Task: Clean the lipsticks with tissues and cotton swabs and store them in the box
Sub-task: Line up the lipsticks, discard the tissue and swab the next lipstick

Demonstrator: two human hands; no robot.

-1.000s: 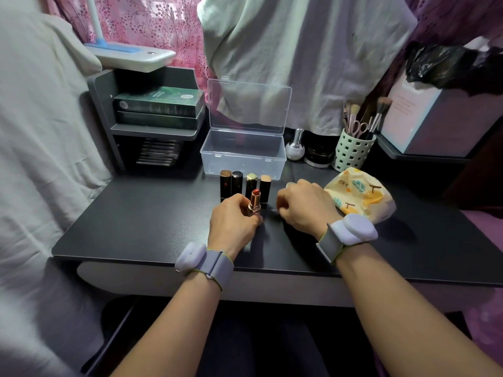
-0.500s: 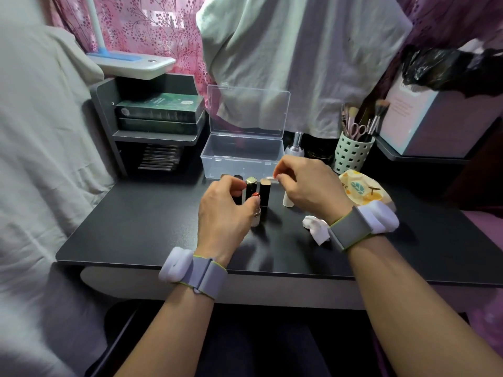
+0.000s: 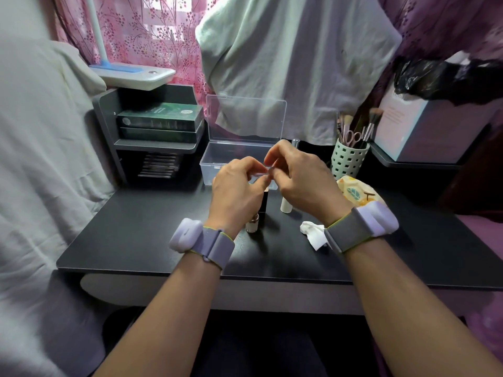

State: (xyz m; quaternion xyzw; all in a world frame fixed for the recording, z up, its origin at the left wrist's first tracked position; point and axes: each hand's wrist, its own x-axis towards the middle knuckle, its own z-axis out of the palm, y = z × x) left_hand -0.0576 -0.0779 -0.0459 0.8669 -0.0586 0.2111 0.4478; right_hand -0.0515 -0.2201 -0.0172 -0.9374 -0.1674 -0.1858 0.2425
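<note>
Left hand (image 3: 236, 186) and right hand (image 3: 300, 176) raised together over the desk (image 3: 136, 235), fingertips of both pinching a thin swab (image 3: 265, 173), uncapped lipstick (image 3: 252, 224) standing below, tissue (image 3: 313, 235) beside it, open box (image 3: 226, 159) behind.

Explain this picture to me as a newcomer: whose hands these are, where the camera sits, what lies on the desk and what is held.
There is no machine here: a person wears a camera on the head, looking down at their own hands. The left hand and right hand are raised together, pinching something small and thin between them; what it is cannot be told. On the black desk stand an open lipstick, a white tube, a crumpled tissue and a patterned tissue pack. Behind the hands sits the clear box, its lid up, beside a brush cup.
</note>
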